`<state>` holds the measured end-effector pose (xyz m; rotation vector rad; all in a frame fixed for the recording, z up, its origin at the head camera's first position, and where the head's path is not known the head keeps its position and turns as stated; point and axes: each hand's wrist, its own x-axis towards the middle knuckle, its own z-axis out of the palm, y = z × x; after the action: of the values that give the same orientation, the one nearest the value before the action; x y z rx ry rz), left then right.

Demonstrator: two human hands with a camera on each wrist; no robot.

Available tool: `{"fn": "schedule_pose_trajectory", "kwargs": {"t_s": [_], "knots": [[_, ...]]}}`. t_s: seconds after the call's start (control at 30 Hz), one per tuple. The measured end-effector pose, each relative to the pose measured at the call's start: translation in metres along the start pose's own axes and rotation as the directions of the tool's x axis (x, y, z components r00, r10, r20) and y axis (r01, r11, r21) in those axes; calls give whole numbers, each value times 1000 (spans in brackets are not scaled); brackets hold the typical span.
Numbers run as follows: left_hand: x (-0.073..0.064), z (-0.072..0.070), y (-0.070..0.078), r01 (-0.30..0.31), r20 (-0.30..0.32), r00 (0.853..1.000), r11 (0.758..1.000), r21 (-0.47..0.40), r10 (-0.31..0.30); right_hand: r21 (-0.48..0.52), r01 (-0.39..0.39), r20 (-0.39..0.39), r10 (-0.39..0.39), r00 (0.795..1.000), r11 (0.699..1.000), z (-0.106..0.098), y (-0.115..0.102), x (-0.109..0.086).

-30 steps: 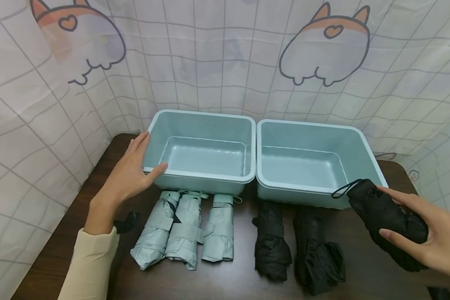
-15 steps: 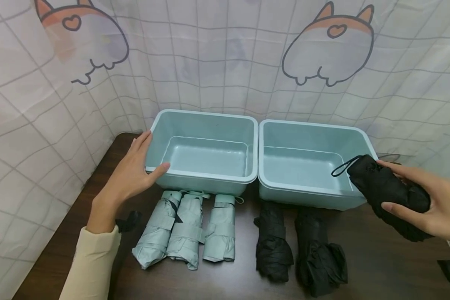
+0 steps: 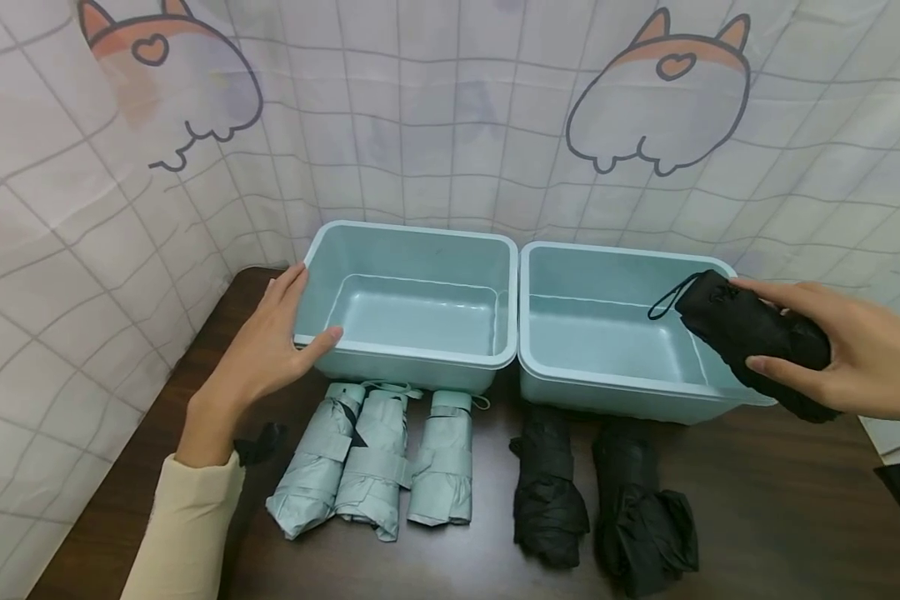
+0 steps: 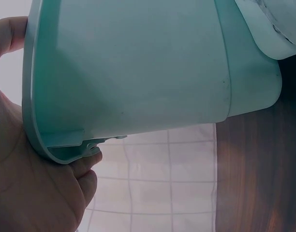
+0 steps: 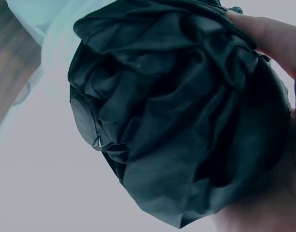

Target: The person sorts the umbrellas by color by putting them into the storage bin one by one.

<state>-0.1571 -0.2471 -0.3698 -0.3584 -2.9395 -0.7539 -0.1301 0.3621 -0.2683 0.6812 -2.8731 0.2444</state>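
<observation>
My right hand point(image 3: 847, 350) grips a folded black umbrella point(image 3: 753, 333), its wrist loop hanging from the far end. The umbrella is tilted over the right side of the right light-blue bin point(image 3: 607, 392). Its bunched black fabric point(image 5: 172, 116) fills the right wrist view. At the corner of the left light-blue bin point(image 3: 412, 358), my left hand point(image 3: 266, 333) holds the rim, thumb at the front and fingers along the left side. Fingertips curl beneath the rim point(image 4: 29, 96) in the left wrist view. Inside both bins only bare floor shows.
Three folded pale-green umbrellas point(image 3: 375, 467) lie before the left bin. Two black folded umbrellas point(image 3: 551, 500) lie before the right one. All rest on a dark wooden table point(image 3: 780, 508). A white grid-patterned curtain point(image 3: 435, 108) hangs close behind the bins.
My right hand has lifted the black umbrella up and slightly left, from beside the right bin's front corner to above its right side. My left hand stays on the left bin.
</observation>
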Motion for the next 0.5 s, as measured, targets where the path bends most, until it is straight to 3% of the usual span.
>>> {"fn": "schedule_pose_trajectory", "kwargs": {"t_s": [0.5], "knots": [[-1,2,-1,13,-5,1000,1000,-23,-13,-45,89,78,-86,993,995,-5,-2,35]]}}
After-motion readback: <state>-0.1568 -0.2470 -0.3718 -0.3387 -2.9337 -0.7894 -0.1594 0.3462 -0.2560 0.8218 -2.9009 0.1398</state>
